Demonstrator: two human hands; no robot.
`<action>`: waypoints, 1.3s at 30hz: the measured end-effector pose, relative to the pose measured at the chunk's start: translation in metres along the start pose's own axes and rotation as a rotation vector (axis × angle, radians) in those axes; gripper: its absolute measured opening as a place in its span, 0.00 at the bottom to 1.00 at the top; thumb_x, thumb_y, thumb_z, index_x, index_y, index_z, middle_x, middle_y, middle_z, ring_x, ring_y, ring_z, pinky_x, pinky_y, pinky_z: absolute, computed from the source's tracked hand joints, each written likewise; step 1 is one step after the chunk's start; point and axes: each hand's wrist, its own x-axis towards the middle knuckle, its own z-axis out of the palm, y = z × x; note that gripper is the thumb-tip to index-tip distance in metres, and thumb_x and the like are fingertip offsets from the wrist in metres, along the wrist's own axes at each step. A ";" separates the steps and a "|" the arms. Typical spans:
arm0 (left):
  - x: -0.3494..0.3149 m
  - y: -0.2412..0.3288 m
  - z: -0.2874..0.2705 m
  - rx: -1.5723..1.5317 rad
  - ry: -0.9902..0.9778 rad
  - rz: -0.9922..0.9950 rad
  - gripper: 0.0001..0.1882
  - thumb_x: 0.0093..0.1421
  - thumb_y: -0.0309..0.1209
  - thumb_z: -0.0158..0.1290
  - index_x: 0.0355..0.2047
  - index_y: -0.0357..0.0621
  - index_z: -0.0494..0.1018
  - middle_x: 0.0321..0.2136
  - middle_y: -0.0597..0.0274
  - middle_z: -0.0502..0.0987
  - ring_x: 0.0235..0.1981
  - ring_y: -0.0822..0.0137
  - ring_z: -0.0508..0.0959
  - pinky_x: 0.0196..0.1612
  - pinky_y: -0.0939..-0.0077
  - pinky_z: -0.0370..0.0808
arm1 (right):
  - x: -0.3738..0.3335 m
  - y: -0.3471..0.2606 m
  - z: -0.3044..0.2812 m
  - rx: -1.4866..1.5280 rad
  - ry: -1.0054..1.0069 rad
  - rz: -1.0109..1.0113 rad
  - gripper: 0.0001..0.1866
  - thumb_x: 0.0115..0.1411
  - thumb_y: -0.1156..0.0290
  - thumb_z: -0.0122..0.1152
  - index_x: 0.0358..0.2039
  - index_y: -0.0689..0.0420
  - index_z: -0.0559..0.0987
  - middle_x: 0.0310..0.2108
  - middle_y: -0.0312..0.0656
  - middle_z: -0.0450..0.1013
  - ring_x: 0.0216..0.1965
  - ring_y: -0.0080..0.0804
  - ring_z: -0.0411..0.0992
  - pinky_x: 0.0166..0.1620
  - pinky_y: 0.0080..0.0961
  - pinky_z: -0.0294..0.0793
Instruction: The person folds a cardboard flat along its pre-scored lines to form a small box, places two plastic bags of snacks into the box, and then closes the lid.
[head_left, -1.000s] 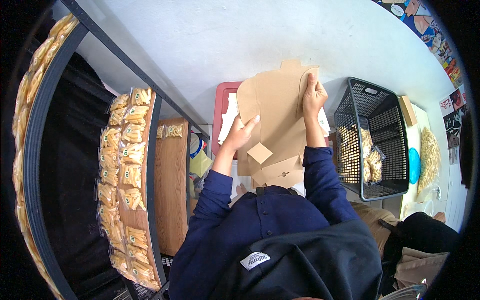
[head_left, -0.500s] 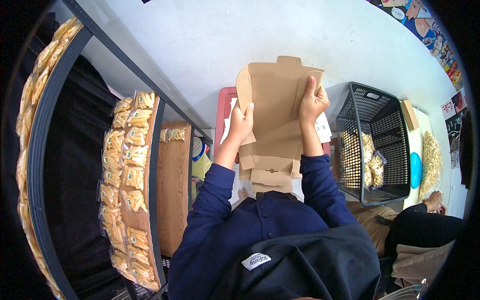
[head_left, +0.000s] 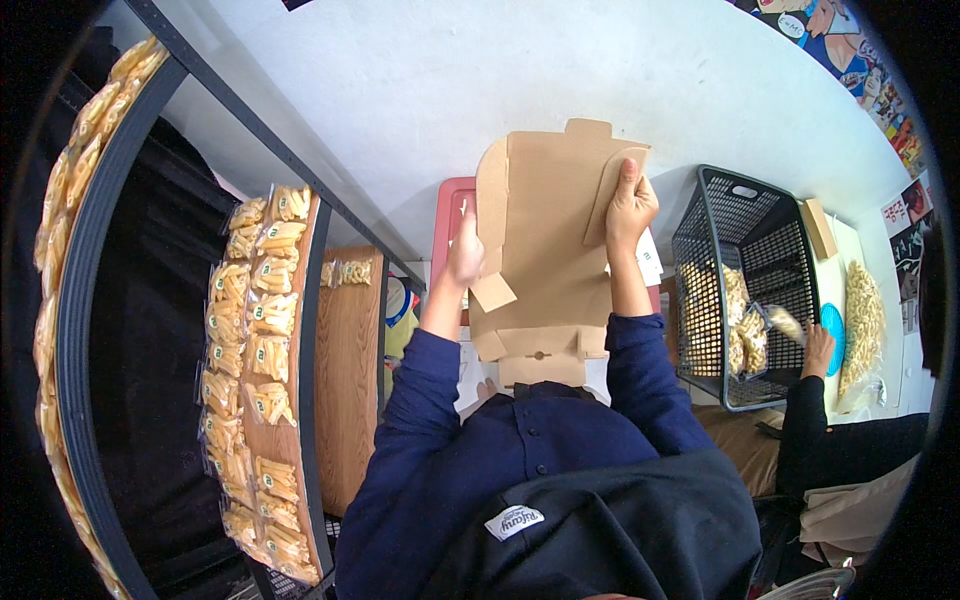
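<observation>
A brown, partly folded cardboard box (head_left: 550,220) is held upright in front of me, its flaps spread and a slotted flap near my waist. My right hand (head_left: 630,208) is closed on its right side flap, thumb on the inside face and fingers behind. At the left edge, my left hand (head_left: 465,252) is slightly blurred, its thumb pointing up and its other fingers largely hidden. It grips the cardboard there, just above a small folded tab. Behind the box lies a red tray (head_left: 455,192) with white printed sheets (head_left: 648,258), mostly covered.
A shelf (head_left: 270,430) with bagged snack sticks stands left, beside a wooden board (head_left: 345,400). A black plastic crate (head_left: 765,375) with snack bags stands right. Beyond it, a co-worker's hand (head_left: 818,350) is near a blue lid (head_left: 832,325) and a large snack bag (head_left: 862,330).
My left hand has shifted left and slightly down along the box edge, and the left flap stands more upright. The box dropped slightly. The co-worker's hand moved to the crate's side with a snack bag.
</observation>
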 end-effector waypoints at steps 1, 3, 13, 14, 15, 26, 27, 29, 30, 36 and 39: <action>0.005 0.009 -0.008 0.074 -0.063 -0.081 0.33 0.65 0.49 0.35 0.63 0.43 0.45 0.62 0.60 0.52 0.62 0.66 0.55 0.61 0.70 0.52 | 0.001 0.001 -0.003 0.006 -0.025 0.031 0.24 0.60 0.53 0.54 0.18 0.62 0.73 0.13 0.31 0.63 0.19 0.15 0.57 0.22 0.18 0.58; 0.004 0.018 -0.016 0.151 -0.188 -0.178 0.32 0.65 0.48 0.38 0.62 0.42 0.49 0.60 0.60 0.56 0.60 0.68 0.58 0.60 0.72 0.55 | 0.003 -0.001 -0.005 0.022 -0.064 0.082 0.25 0.59 0.52 0.55 0.19 0.64 0.73 0.13 0.33 0.64 0.18 0.16 0.58 0.22 0.19 0.59; 0.012 -0.003 -0.023 0.186 0.135 0.064 0.24 0.60 0.39 0.46 0.51 0.35 0.64 0.46 0.53 0.72 0.46 0.66 0.73 0.48 0.70 0.69 | 0.003 -0.026 0.001 -0.159 -0.008 -0.059 0.24 0.59 0.55 0.56 0.17 0.64 0.70 0.11 0.37 0.62 0.17 0.19 0.56 0.21 0.22 0.58; 0.014 -0.002 -0.021 0.398 0.223 0.107 0.20 0.59 0.36 0.48 0.47 0.33 0.67 0.42 0.53 0.75 0.43 0.66 0.75 0.45 0.71 0.70 | 0.004 -0.026 0.001 -0.204 -0.017 -0.036 0.24 0.59 0.55 0.56 0.18 0.64 0.70 0.11 0.38 0.62 0.17 0.20 0.56 0.21 0.23 0.58; 0.016 0.001 -0.019 0.604 0.301 0.186 0.17 0.58 0.32 0.49 0.43 0.32 0.71 0.37 0.53 0.78 0.39 0.66 0.77 0.43 0.72 0.72 | 0.003 -0.027 0.000 -0.178 -0.033 -0.070 0.22 0.59 0.56 0.56 0.20 0.64 0.72 0.13 0.35 0.64 0.19 0.18 0.57 0.23 0.20 0.59; 0.023 0.007 -0.007 0.931 0.623 0.520 0.13 0.45 0.27 0.58 0.28 0.29 0.73 0.23 0.48 0.79 0.25 0.59 0.80 0.29 0.70 0.76 | -0.026 -0.055 -0.007 -0.090 -0.073 -0.225 0.19 0.59 0.60 0.57 0.22 0.64 0.73 0.16 0.41 0.67 0.19 0.25 0.63 0.25 0.22 0.62; 0.023 0.007 -0.007 0.949 0.636 0.519 0.13 0.44 0.27 0.58 0.27 0.29 0.73 0.23 0.48 0.79 0.25 0.59 0.80 0.29 0.70 0.76 | -0.027 -0.056 -0.007 -0.093 -0.082 -0.230 0.18 0.59 0.61 0.57 0.22 0.64 0.73 0.17 0.41 0.67 0.19 0.26 0.63 0.25 0.22 0.62; 0.024 0.006 -0.005 0.987 0.669 0.560 0.12 0.44 0.27 0.58 0.27 0.29 0.73 0.23 0.48 0.78 0.24 0.57 0.80 0.29 0.70 0.76 | -0.029 -0.058 -0.007 -0.099 -0.100 -0.242 0.16 0.59 0.62 0.57 0.23 0.63 0.74 0.17 0.41 0.67 0.19 0.26 0.64 0.25 0.23 0.62; 0.024 0.006 -0.004 1.005 0.684 0.578 0.12 0.43 0.27 0.58 0.27 0.30 0.72 0.22 0.48 0.78 0.24 0.57 0.80 0.29 0.69 0.76 | -0.030 -0.058 -0.008 -0.103 -0.112 -0.247 0.16 0.59 0.62 0.57 0.23 0.63 0.74 0.17 0.41 0.67 0.19 0.26 0.64 0.25 0.23 0.62; 0.026 0.001 0.000 0.934 0.713 0.611 0.13 0.44 0.25 0.57 0.30 0.30 0.72 0.26 0.47 0.79 0.27 0.56 0.80 0.32 0.69 0.76 | -0.037 -0.058 -0.007 -0.105 -0.125 -0.308 0.14 0.59 0.64 0.57 0.25 0.63 0.75 0.18 0.42 0.68 0.19 0.28 0.65 0.25 0.23 0.63; 0.022 0.001 -0.006 0.909 0.633 0.579 0.14 0.45 0.25 0.56 0.33 0.30 0.71 0.28 0.48 0.79 0.29 0.57 0.80 0.34 0.69 0.76 | -0.035 -0.057 -0.006 -0.068 -0.089 -0.302 0.14 0.59 0.64 0.57 0.25 0.63 0.75 0.18 0.42 0.69 0.19 0.28 0.65 0.24 0.23 0.63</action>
